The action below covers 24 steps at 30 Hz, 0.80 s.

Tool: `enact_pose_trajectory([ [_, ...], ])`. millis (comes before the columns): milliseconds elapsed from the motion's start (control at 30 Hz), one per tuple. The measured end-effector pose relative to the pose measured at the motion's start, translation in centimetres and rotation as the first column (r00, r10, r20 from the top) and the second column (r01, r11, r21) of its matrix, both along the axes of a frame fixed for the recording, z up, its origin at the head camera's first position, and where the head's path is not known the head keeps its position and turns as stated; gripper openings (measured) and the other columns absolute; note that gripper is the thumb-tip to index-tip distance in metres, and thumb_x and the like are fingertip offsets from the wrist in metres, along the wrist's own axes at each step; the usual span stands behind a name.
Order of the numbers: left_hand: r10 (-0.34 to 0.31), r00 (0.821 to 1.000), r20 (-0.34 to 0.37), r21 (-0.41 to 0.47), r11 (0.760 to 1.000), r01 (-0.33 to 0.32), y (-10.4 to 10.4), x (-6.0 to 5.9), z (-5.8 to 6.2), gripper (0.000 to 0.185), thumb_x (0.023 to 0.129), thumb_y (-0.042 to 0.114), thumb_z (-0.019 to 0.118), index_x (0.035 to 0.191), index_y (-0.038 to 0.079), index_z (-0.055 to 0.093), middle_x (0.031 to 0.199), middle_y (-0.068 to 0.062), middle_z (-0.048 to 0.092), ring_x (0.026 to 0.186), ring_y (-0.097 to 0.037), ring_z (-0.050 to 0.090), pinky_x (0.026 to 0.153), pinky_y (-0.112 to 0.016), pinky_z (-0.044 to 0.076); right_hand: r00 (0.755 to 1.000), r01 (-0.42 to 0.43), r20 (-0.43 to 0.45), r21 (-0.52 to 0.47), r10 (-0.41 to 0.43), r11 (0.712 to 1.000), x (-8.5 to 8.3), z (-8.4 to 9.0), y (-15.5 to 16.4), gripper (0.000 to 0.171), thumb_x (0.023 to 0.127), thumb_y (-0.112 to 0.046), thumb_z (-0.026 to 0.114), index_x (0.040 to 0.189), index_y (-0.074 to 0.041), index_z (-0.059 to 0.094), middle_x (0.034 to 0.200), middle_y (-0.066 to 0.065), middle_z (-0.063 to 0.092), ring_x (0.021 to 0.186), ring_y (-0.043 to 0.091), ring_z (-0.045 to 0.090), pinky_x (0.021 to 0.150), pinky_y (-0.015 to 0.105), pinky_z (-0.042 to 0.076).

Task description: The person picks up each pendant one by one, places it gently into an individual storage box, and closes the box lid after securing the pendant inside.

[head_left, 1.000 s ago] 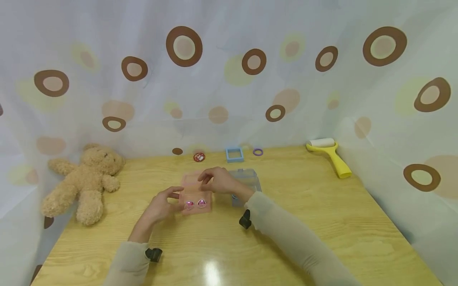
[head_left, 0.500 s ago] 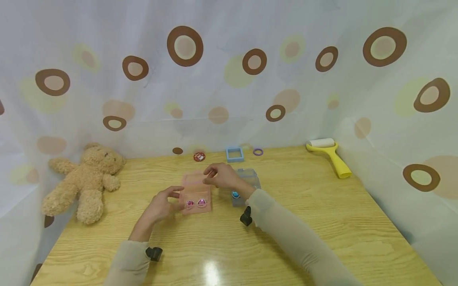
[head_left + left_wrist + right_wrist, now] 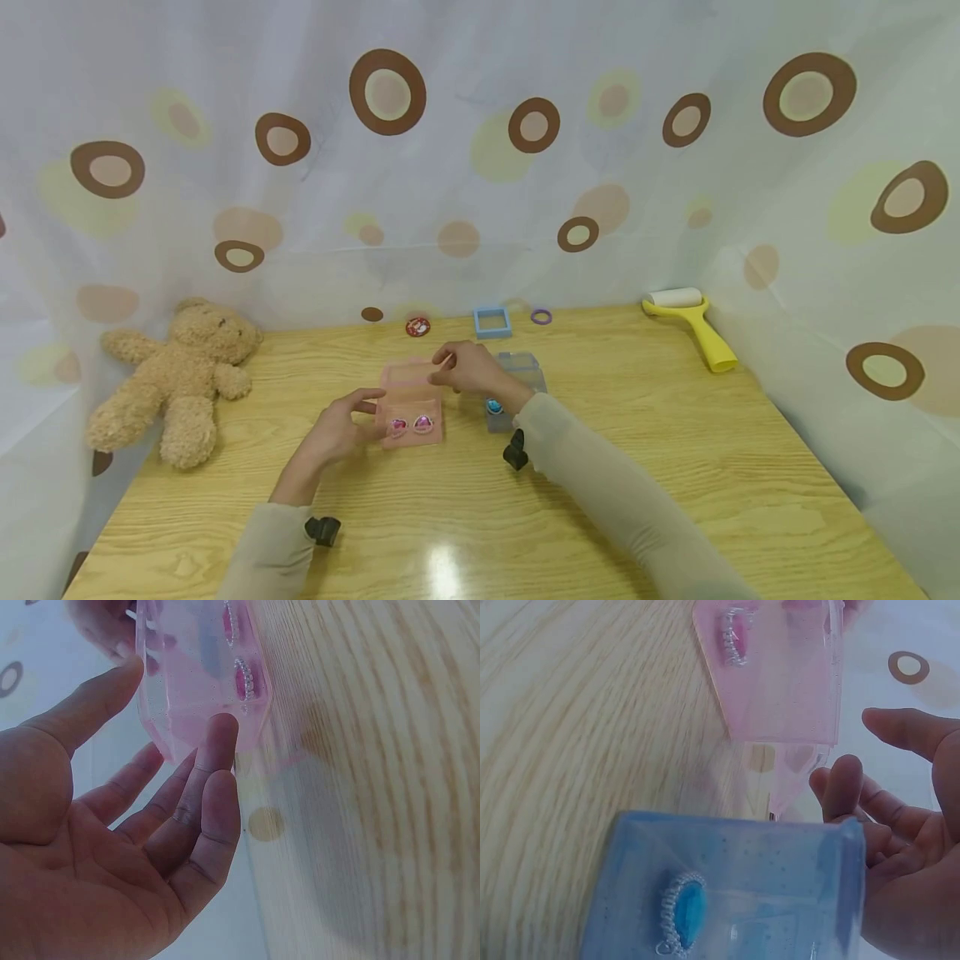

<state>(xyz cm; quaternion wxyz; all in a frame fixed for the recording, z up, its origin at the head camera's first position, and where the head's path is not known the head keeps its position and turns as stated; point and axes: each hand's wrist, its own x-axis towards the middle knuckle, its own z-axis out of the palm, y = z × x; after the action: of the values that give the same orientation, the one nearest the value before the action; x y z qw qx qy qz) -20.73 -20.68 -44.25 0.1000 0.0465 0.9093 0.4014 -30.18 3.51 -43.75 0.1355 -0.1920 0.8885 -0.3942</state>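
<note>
A clear pink box [image 3: 411, 439] with its lid raised stands at the middle of the table. Inside are two pink gem charms [image 3: 423, 424] with beaded silvery borders. My left hand [image 3: 337, 429] rests its fingertips against the box's left side; in the left wrist view the thumb lies at the rim. By the raised lid's right edge is my right hand [image 3: 472, 371], thumb and finger apart in the right wrist view, nothing seen between them. A clear blue box [image 3: 780, 885] stands to the right, partly behind the right forearm, holding a blue gem charm [image 3: 690, 913].
Along the back lie a red round badge [image 3: 417, 327], a light blue square frame [image 3: 492, 323] and a purple ring [image 3: 541, 317]. A teddy bear [image 3: 180, 379] lies at the left. A yellow-handled roller [image 3: 693, 325] is at the back right, near the patterned curtain [image 3: 645, 183].
My right hand has moved a little to the right, off the pink box's middle, showing more of its lid and the blue charm. The left hand has stayed at the box's side.
</note>
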Motion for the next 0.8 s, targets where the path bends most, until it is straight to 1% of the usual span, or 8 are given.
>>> enact_pose_trajectory([
  [133, -0.007, 1.000, -0.006, 0.000, 1.000, 0.007, -0.06, 0.00, 0.02, 0.061, 0.091, 0.018, 0.072, 0.146, 0.009, 0.047, 0.135, -0.023, 0.059, 0.116, -0.038, 0.059, 0.084, -0.041, 0.054, 1.000, -0.007, 0.009, 0.040, 0.007, 0.999, 0.03, 0.08, -0.06, 0.043, 0.093, -0.032, 0.070, 0.127, -0.008, 0.063, 0.101, 0.006, 0.073, 0.079, 0.029, 0.073, 0.065, 0.029, 0.052],
  [233, -0.011, 1.000, -0.014, -0.008, 1.000, 0.011, -0.07, -0.02, -0.02, 0.061, 0.091, 0.018, 0.072, 0.146, 0.009, 0.047, 0.134, -0.023, 0.059, 0.118, -0.039, 0.059, 0.085, -0.042, 0.054, 0.999, -0.013, 0.033, 0.048, 0.011, 0.999, 0.14, 0.20, -0.12, 0.044, 0.093, -0.032, 0.070, 0.129, -0.008, 0.062, 0.102, 0.007, 0.074, 0.079, 0.030, 0.073, 0.065, 0.029, 0.052],
  [333, -0.011, 1.000, -0.015, -0.007, 1.000, 0.011, -0.07, -0.06, -0.07, 0.062, 0.091, 0.018, 0.072, 0.146, 0.008, 0.047, 0.134, -0.023, 0.059, 0.115, -0.038, 0.060, 0.080, -0.038, 0.054, 0.999, -0.015, 0.049, 0.048, 0.012, 0.999, 0.16, 0.22, -0.18, 0.045, 0.092, -0.033, 0.070, 0.130, -0.009, 0.061, 0.103, 0.007, 0.074, 0.078, 0.029, 0.072, 0.064, 0.029, 0.052],
  [467, -0.008, 1.000, -0.006, 0.010, 1.000, 0.008, -0.07, -0.04, -0.05, 0.062, 0.091, 0.017, 0.073, 0.147, 0.008, 0.046, 0.134, -0.024, 0.058, 0.104, -0.032, 0.062, 0.073, -0.033, 0.053, 0.998, -0.022, 0.053, 0.050, 0.019, 0.999, 0.10, 0.22, -0.24, 0.047, 0.093, -0.034, 0.070, 0.132, -0.009, 0.060, 0.107, 0.008, 0.074, 0.076, 0.027, 0.072, 0.066, 0.029, 0.051],
  [633, -0.007, 1.000, 0.001, 0.018, 1.000, 0.007, -0.05, 0.03, 0.04, 0.062, 0.091, 0.017, 0.072, 0.147, 0.008, 0.047, 0.135, -0.024, 0.058, 0.099, -0.029, 0.063, 0.072, -0.031, 0.053, 0.999, -0.016, 0.035, 0.023, 0.015, 1.000, -0.08, 0.19, -0.27, 0.049, 0.094, -0.033, 0.069, 0.135, -0.010, 0.057, 0.111, 0.008, 0.070, 0.076, 0.025, 0.071, 0.067, 0.029, 0.051],
  [800, -0.012, 1.000, -0.002, 0.010, 1.000, 0.012, 0.02, 0.05, 0.05, 0.062, 0.091, 0.017, 0.072, 0.146, 0.008, 0.047, 0.135, -0.025, 0.058, 0.105, -0.033, 0.062, 0.074, -0.032, 0.053, 0.999, -0.005, 0.040, -0.032, 0.006, 0.999, -0.03, 0.23, -0.17, 0.047, 0.096, -0.030, 0.067, 0.135, -0.009, 0.054, 0.118, 0.011, 0.066, 0.079, 0.025, 0.070, 0.067, 0.032, 0.054],
])
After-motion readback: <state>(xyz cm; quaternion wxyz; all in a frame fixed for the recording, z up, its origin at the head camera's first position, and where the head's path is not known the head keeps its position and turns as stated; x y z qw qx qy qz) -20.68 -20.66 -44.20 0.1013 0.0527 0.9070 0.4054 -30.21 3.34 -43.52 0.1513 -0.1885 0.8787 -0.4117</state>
